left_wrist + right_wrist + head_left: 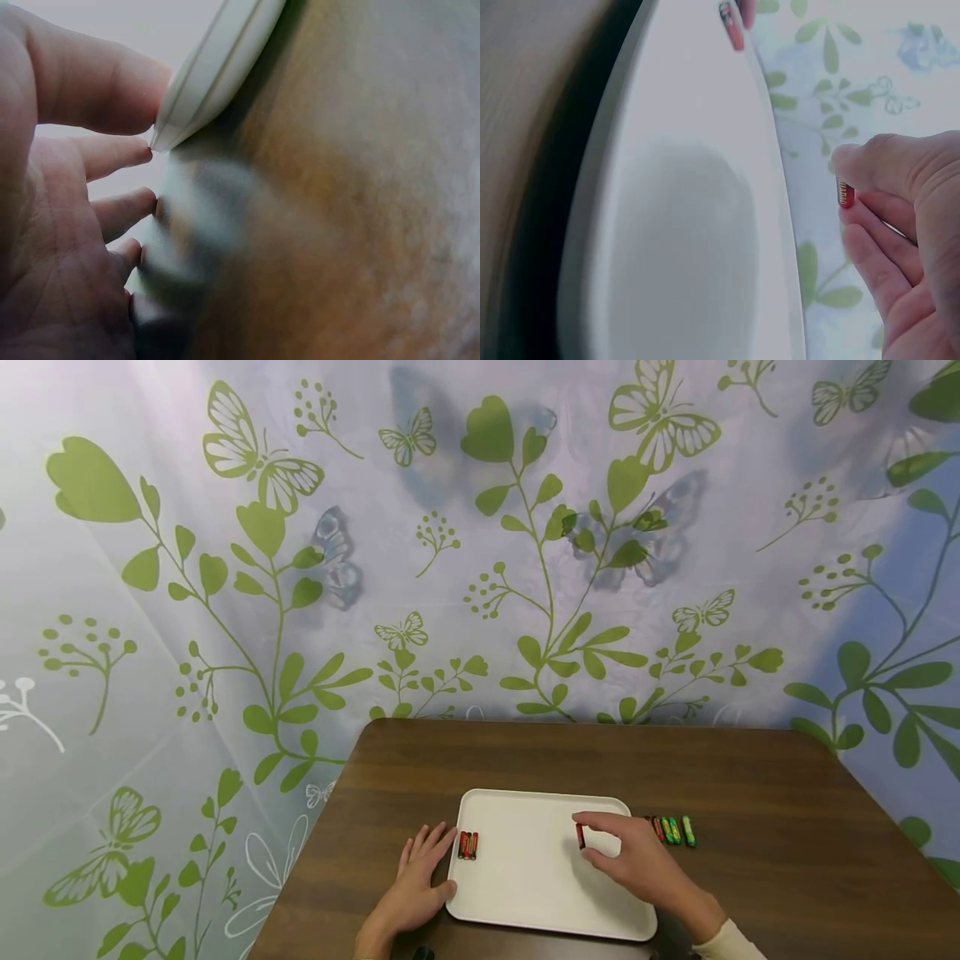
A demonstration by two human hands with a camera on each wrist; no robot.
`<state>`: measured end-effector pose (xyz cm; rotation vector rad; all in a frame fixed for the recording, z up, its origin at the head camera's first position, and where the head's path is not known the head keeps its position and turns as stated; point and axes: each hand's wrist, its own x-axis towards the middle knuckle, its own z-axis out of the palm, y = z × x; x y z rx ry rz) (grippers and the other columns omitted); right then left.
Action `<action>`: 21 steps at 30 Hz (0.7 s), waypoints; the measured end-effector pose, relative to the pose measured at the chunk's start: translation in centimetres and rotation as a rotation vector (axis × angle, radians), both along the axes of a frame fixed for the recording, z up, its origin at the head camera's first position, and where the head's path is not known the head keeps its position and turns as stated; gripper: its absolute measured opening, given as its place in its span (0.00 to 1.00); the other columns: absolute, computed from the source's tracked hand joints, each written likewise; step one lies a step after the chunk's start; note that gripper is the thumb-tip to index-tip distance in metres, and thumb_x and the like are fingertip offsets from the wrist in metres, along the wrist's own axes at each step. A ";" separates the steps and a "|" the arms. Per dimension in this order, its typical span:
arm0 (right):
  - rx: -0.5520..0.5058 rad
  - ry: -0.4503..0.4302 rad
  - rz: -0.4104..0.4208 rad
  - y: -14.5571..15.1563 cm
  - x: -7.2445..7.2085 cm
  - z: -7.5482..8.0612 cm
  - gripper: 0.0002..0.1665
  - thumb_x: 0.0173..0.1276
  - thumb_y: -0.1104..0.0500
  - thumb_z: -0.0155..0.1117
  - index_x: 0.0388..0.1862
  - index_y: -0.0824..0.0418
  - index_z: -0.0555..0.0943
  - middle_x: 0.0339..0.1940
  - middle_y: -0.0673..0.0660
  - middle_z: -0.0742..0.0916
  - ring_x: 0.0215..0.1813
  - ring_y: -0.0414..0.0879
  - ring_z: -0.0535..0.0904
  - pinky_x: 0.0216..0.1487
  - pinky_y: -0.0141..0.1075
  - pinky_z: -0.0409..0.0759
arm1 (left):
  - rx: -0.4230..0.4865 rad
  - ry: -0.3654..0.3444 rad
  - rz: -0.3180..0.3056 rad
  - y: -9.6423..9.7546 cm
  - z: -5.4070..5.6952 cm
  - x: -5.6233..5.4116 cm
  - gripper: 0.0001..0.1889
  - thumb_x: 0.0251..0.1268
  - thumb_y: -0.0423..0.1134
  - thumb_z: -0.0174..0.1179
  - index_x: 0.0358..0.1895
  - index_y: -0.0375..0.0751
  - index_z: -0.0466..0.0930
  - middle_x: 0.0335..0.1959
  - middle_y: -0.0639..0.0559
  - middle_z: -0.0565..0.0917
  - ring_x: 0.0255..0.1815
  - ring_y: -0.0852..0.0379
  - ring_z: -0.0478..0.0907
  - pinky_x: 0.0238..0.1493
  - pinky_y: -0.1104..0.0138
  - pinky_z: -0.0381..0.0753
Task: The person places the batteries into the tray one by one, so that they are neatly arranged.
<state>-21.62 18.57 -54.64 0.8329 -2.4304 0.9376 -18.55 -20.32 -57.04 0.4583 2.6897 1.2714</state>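
Note:
My right hand [637, 860] is over the right part of a white tray [532, 877], pinching a red-and-black battery [581, 836] between thumb and fingers. In the right wrist view the same battery [845, 192] shows lettering on its red side. Three red-and-black batteries [468, 845] lie side by side inside the tray by its left rim. Beside that rim, my left hand [416, 881] has its fingers spread, with the thumb at the tray's edge. The left wrist view shows the thumb [105, 82] against the tray rim [202, 82].
Right of the tray, a row of green batteries [675, 832] and red ones lies on the brown wooden table [787, 860], partly behind my right hand. A dark object [423, 953] shows at the bottom edge. A leaf-and-butterfly patterned curtain [480, 568] hangs behind the table.

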 end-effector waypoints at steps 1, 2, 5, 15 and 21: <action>-0.002 -0.009 0.001 -0.5 -0.1 0.0 0.31 0.55 0.67 0.86 0.59 0.56 0.92 0.56 0.47 0.95 0.57 0.45 0.93 0.57 0.32 0.89 | 0.000 0.000 0.001 0.0 0.0 0.0 0.42 0.65 0.33 0.64 0.85 0.36 0.65 0.89 0.30 0.58 0.91 0.24 0.39 0.84 0.30 0.27; -0.004 -0.015 0.002 -0.9 -0.1 0.0 0.30 0.55 0.67 0.86 0.59 0.56 0.92 0.56 0.47 0.95 0.57 0.45 0.93 0.57 0.35 0.90 | 0.001 0.000 0.001 0.0 0.1 0.0 0.42 0.65 0.33 0.64 0.85 0.36 0.65 0.88 0.30 0.58 0.91 0.24 0.39 0.84 0.29 0.27; -0.019 -0.021 0.018 -2.2 -0.3 0.0 0.30 0.55 0.67 0.86 0.59 0.57 0.92 0.56 0.48 0.95 0.57 0.45 0.93 0.56 0.43 0.92 | 0.005 0.002 0.001 0.1 0.1 0.0 0.42 0.65 0.32 0.64 0.85 0.35 0.65 0.88 0.30 0.58 0.91 0.24 0.39 0.84 0.29 0.27; -0.049 -0.057 0.086 -5.7 -0.7 -0.3 0.28 0.57 0.67 0.85 0.59 0.61 0.91 0.56 0.51 0.95 0.57 0.47 0.93 0.56 0.46 0.92 | 0.010 0.007 0.001 0.0 -0.1 0.0 0.42 0.65 0.32 0.64 0.84 0.34 0.65 0.88 0.29 0.59 0.91 0.23 0.39 0.84 0.29 0.28; -0.066 -0.101 0.074 -7.2 -1.1 -0.2 0.28 0.59 0.65 0.84 0.60 0.59 0.91 0.57 0.49 0.94 0.57 0.46 0.93 0.58 0.46 0.92 | 0.004 0.003 0.001 0.1 0.0 -0.1 0.41 0.65 0.32 0.64 0.84 0.35 0.65 0.88 0.29 0.59 0.91 0.24 0.39 0.84 0.29 0.28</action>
